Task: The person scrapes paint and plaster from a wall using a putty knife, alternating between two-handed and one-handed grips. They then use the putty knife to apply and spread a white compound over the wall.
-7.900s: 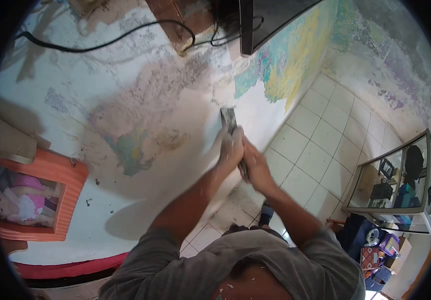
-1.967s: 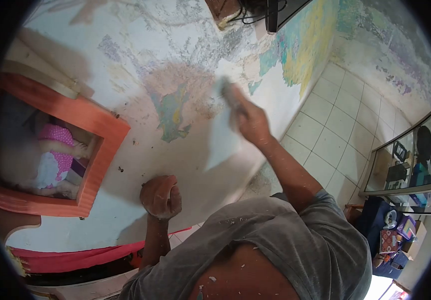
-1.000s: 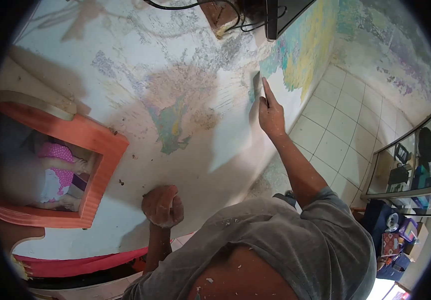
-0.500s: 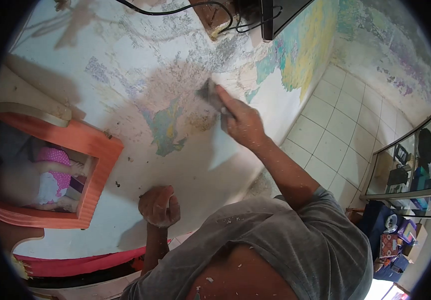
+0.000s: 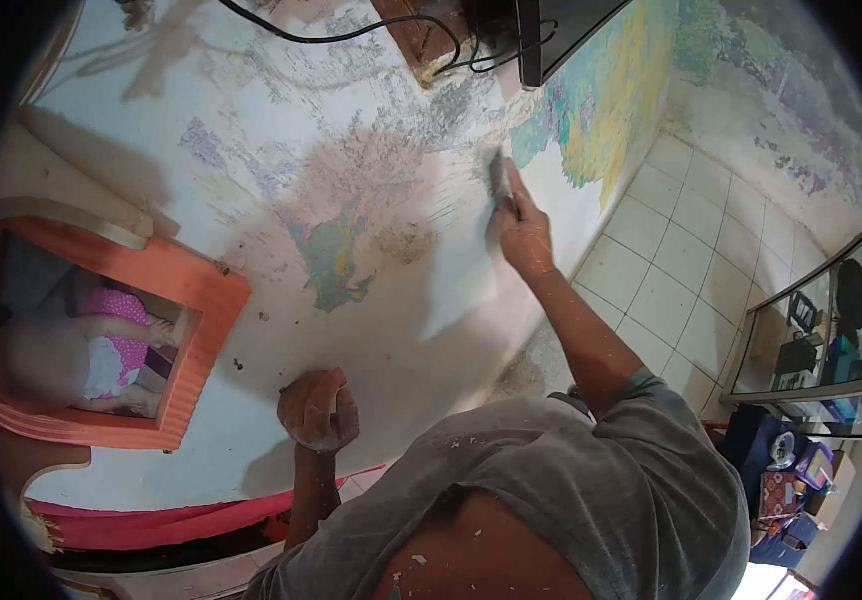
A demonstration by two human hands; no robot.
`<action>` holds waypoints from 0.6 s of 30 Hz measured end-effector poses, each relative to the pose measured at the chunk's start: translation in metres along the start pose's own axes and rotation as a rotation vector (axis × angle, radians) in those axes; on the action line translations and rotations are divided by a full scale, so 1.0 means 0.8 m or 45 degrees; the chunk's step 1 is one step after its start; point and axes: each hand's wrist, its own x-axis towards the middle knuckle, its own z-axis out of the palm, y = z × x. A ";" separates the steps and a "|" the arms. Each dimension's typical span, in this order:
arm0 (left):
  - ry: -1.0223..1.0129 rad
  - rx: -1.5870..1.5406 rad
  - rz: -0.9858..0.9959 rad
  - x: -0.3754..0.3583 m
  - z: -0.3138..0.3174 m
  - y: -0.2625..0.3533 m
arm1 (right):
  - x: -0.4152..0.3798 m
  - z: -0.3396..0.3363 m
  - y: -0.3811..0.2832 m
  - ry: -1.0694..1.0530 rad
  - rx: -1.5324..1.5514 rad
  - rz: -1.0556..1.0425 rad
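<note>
Head view: the right hand (image 5: 525, 237) grips a scraper (image 5: 499, 178) at the patchy wall (image 5: 381, 330), the left hand (image 5: 319, 411) curled closed.

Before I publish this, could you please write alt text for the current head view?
A person's right hand holds a blurred hand tool at a wall with patchy, peeling paint; the left hand is loosely curled. An orange picture frame is at left, a glass-sided cabinet at right beyond floor tiles.

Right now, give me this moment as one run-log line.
right hand: gripping scraper, blade at wall | left hand: loosely curled, near wall | wall: patchy, several paint colours | orange picture frame: left of left hand
</note>
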 end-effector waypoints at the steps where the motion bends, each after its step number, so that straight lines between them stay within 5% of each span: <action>1: -0.008 -0.009 -0.007 -0.002 -0.001 0.001 | -0.003 -0.011 -0.014 -0.097 -0.058 0.186; 2: -0.007 -0.013 -0.004 -0.001 -0.002 0.002 | -0.003 -0.020 -0.033 -0.188 -0.117 0.369; 4: -0.005 0.013 0.014 0.001 -0.002 0.003 | -0.015 0.021 -0.020 -0.001 -0.142 -0.444; 6: -0.019 0.020 0.004 -0.002 -0.002 0.003 | -0.030 0.028 -0.068 -0.361 -0.391 -0.368; 9: -0.025 0.012 0.005 -0.005 -0.004 0.000 | 0.003 0.009 0.043 0.010 -0.345 -0.493; 10: -0.009 0.007 0.003 -0.005 -0.002 0.000 | 0.011 -0.015 0.045 0.016 -0.083 0.123; 12: -0.029 0.021 0.009 -0.004 -0.006 0.002 | 0.026 -0.053 0.036 0.052 -0.260 0.150; 15: -0.048 0.031 0.018 0.004 -0.002 0.004 | 0.044 -0.034 0.004 0.000 -0.209 -0.413; 18: -0.064 0.051 -0.011 0.005 -0.002 0.004 | 0.080 -0.032 0.011 -0.129 -0.360 -0.454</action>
